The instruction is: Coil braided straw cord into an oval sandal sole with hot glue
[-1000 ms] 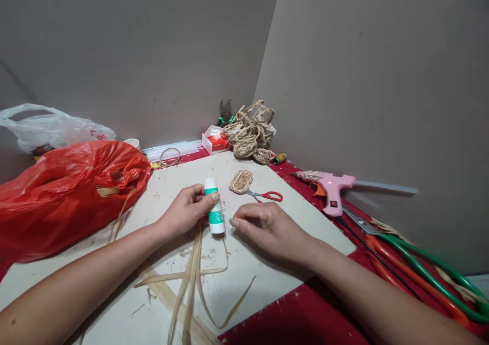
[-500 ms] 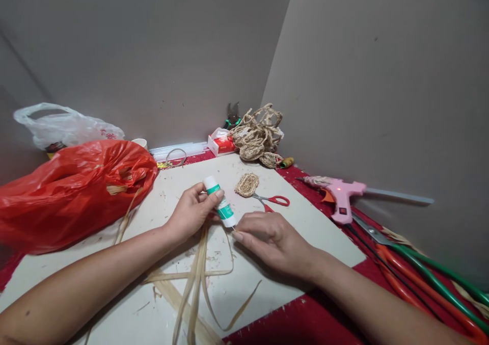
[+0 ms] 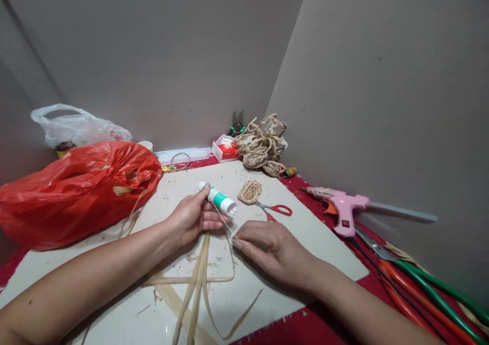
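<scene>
From the head camera, the left hand (image 3: 191,216) is curled around a white and green glue stick (image 3: 217,199). The fingers pinch it near its far end, so it lies tilted with its other end pointing at the right hand. That way the hand can steady it just above the white board (image 3: 305,222).

The right hand (image 3: 267,243) sits just beside the glue stick, on the near side. Its fingertips are pressed together on a thin pale strip (image 3: 223,221) that runs up to the glue stick. The pinch keeps the thin strip tight.

More flat straw strips (image 3: 194,289) lie on the board below the glue stick, close to both hands, easy to grab. A small woven coil (image 3: 250,192) and red scissors (image 3: 277,210) rest just past the glue stick. A pink glue gun (image 3: 346,207) lies well to the right of it, out of the way. A red plastic bag (image 3: 76,192) sits far to its left. A pile of rope work (image 3: 263,143) waits behind it in the corner.
</scene>
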`<state>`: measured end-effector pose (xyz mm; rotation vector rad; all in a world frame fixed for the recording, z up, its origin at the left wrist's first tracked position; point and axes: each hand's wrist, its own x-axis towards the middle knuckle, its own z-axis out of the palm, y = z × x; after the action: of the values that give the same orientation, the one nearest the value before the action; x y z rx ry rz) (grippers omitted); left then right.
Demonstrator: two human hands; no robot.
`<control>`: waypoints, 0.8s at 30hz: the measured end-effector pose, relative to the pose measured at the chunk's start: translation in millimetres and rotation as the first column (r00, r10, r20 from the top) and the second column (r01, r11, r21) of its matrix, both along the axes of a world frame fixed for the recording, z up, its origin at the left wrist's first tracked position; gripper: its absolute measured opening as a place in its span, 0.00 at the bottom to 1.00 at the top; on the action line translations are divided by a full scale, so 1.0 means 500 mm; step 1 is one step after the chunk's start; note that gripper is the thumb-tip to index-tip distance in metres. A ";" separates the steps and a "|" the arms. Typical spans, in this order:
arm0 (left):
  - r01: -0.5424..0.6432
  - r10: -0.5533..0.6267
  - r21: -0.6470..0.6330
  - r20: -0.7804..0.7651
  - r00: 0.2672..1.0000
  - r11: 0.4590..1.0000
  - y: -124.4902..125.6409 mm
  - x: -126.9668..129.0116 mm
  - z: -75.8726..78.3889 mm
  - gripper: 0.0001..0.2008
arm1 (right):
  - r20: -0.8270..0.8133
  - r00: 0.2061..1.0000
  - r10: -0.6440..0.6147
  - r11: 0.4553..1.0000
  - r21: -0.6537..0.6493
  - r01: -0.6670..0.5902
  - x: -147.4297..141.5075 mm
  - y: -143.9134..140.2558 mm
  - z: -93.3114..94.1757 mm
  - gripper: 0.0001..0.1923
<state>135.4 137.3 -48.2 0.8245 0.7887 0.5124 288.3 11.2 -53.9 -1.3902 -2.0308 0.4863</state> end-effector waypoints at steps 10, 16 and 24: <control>-0.023 0.023 0.031 -0.012 1.000 0.999 0.021 0.000 -0.012 0.22 | 0.058 0.865 -0.498 0.861 -0.088 0.501 0.104 0.016 0.022 0.16; -0.034 0.034 0.056 -0.006 0.999 0.998 0.043 -0.005 -0.017 0.21 | 0.592 0.647 -0.481 0.721 -0.153 0.676 0.156 0.018 0.017 0.13; 0.071 -0.069 -0.037 0.042 0.997 0.997 0.057 -0.011 -0.014 0.15 | 0.609 0.662 -0.437 0.727 -0.194 0.658 0.148 0.010 -0.003 0.10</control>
<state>130.1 165.8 -55.4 0.8013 0.7278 0.4493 362.3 16.0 -55.4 -2.5443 -1.7675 0.2523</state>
